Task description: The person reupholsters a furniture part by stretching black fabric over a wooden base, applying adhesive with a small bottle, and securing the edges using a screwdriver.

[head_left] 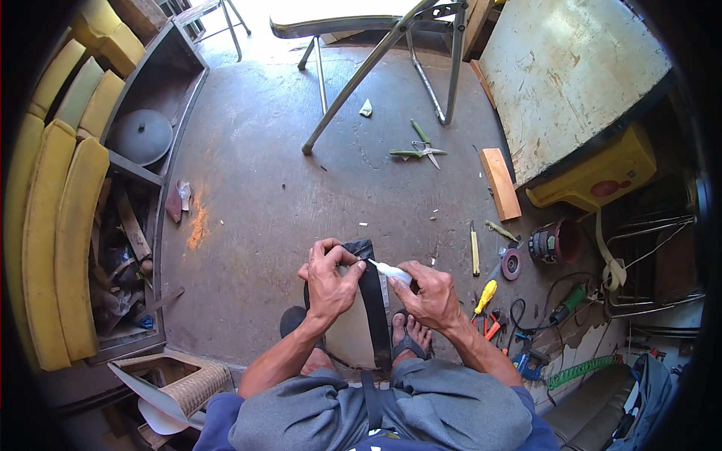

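Note:
My left hand (pixel 331 286) pinches the top end of a black fabric strip (pixel 370 308), which runs along the side of a beige panel (pixel 346 338) standing between my feet. My right hand (pixel 429 293) is closed on a white squeeze bottle (pixel 392 272); its narrow tip touches or nearly touches the black material beside my left thumb. A narrow pale strip with small marks lies along the black band's right side, partly under the bottle. The far side of the panel is partly hidden by my left hand and forearm.
Ahead are green-handled shears (pixel 421 154) and a metal chair frame (pixel 353 71). At right lie a wood block (pixel 498 180), cutter (pixel 474 252), screwdriver (pixel 485 297), can (pixel 549 244) and power tool (pixel 570 304), beside a worn board (pixel 571 60). A shelf (pixel 162 180) with yellow foam pieces (pixel 75 240) stands left.

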The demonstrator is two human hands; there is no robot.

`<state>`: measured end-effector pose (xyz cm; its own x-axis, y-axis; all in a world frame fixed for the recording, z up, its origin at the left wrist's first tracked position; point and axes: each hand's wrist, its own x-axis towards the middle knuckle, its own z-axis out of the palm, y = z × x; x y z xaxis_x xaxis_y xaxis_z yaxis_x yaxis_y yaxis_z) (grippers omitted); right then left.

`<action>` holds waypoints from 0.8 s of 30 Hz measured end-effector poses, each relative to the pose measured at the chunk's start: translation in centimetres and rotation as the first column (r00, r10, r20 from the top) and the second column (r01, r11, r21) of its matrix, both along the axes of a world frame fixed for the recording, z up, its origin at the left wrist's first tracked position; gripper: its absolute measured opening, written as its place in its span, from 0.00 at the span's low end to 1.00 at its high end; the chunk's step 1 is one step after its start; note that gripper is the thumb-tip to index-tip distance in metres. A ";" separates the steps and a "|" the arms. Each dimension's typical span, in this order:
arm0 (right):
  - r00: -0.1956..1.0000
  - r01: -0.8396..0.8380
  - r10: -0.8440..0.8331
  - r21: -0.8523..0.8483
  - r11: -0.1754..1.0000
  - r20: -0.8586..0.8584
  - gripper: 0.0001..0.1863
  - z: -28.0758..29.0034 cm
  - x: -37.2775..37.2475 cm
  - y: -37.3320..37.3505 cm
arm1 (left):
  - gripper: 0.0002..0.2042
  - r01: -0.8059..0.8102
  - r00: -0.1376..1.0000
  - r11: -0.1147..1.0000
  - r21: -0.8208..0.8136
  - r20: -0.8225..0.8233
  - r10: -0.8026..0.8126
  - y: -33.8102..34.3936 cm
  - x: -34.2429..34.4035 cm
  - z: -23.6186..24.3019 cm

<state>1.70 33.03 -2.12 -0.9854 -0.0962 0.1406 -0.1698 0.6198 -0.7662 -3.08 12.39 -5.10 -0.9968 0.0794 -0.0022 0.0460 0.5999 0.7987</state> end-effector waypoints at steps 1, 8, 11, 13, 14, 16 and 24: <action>1.000 0.005 -0.005 -0.005 1.000 -0.002 0.12 0.0 0.0 0.1 | 0.11 0.002 1.000 1.000 -0.008 0.000 -0.002 0.1 0.0 0.1; 0.920 0.329 -0.322 0.006 0.944 0.225 0.15 -4.1 0.0 3.3 | 0.11 -0.006 1.000 1.000 0.017 0.010 0.006 -0.3 0.1 -0.2; 0.850 0.433 -0.492 0.280 0.856 0.188 0.18 -12.8 0.7 7.5 | 0.11 0.004 1.000 1.000 0.011 0.001 -0.004 0.2 0.1 0.0; 0.901 0.427 -0.418 0.425 0.798 -0.119 0.20 -13.3 0.7 7.4 | 0.11 0.011 1.000 1.000 0.011 -0.011 -0.010 0.2 0.2 0.4; 0.898 0.439 -0.351 0.488 0.755 -0.265 0.21 -13.5 0.7 7.3 | 0.11 0.015 1.000 1.000 0.010 -0.017 -0.015 0.2 0.3 0.5; 0.948 0.295 -0.309 0.152 0.943 0.081 0.23 -9.8 -0.7 4.7 | 0.11 0.009 1.000 1.000 0.015 -0.022 -0.009 -0.1 0.3 0.4; 0.673 0.412 0.259 -0.642 0.647 0.693 0.23 -2.9 -4.1 -0.7 | 0.11 0.027 0.999 0.999 0.024 -0.047 -0.026 0.2 0.4 0.3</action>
